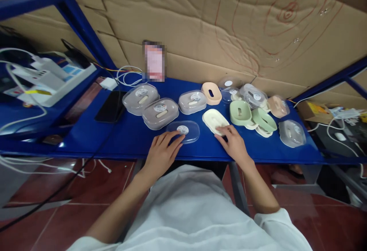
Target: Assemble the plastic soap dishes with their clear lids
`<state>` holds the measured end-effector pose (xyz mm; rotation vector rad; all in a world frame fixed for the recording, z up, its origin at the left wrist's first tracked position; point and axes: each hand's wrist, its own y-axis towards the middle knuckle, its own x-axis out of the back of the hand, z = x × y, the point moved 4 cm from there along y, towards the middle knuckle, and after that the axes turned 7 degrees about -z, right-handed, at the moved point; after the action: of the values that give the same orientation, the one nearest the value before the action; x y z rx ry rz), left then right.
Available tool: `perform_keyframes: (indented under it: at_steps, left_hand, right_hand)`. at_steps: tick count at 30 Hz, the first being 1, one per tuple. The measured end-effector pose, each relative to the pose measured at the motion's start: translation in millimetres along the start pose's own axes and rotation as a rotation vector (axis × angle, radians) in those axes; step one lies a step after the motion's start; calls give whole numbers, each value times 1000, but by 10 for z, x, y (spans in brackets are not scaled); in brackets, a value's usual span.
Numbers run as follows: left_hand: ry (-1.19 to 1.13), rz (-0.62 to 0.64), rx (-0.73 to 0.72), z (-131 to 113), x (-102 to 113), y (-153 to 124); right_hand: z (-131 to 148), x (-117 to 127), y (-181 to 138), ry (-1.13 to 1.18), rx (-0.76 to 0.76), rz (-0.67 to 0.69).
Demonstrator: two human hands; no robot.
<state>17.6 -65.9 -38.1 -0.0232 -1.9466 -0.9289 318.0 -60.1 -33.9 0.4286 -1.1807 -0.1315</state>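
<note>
Resting both hands on soap-box parts at the near edge of the blue tabletop (129, 138).
Left hand (160, 153) lies flat, fingers spread, touching the clear lid (186, 130) at its 8 o'clock edge without gripping it; right hand (233, 142) lies loose, fingertips on the cream tray (213, 120) at its 5 o'clock edge. Three closed grey boxes (160, 112) sit at 11 o'clock, green trays (241, 112) at 1 o'clock.

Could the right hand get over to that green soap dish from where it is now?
Probably yes. The right hand rests on the cream dish, and the green soap dish sits just beyond it on the blue table, with nothing standing between them.
</note>
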Motion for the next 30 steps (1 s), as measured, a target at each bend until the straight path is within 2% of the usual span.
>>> perform_keyframes:
  at_steps: [2, 4, 7, 10, 13, 15, 18, 20, 22, 26, 30]
  left_hand:
    - [37, -33, 36, 1, -16, 5]
    - [67, -56, 45, -49, -40, 29]
    - [37, -18, -59, -233, -110, 114]
    - [2, 56, -189, -418, -184, 221]
    - [69, 82, -172, -444, -213, 266]
    - [113, 83, -102, -386, -203, 231]
    - [102, 84, -33, -291, -187, 142]
    - [48, 87, -22, -254, -205, 121]
    - [-17, 100, -7, -232, -254, 149]
    - [-119, 125, 34, -239, -372, 261]
    - [-147, 123, -6, -307, -376, 288]
  right_hand:
    - [11, 111, -84, 53, 33, 4]
    - [25, 196, 0, 35, 66, -35]
    - [47, 198, 458, -75, 94, -113]
    - [63, -1, 1111, -209, 95, -53]
    - [55, -240, 1590, -289, 66, 87]
    - [35, -286, 1673, -298, 48, 112]
    - [-1, -116, 1416, -200, 46, -12]
    - [-16, 84, 1063, -69, 69, -130]
    - [-11, 258, 672, 26, 114, -193]
    - [26, 360, 76, 80, 179, -157]
    - [15, 219, -143, 15, 156, -75]
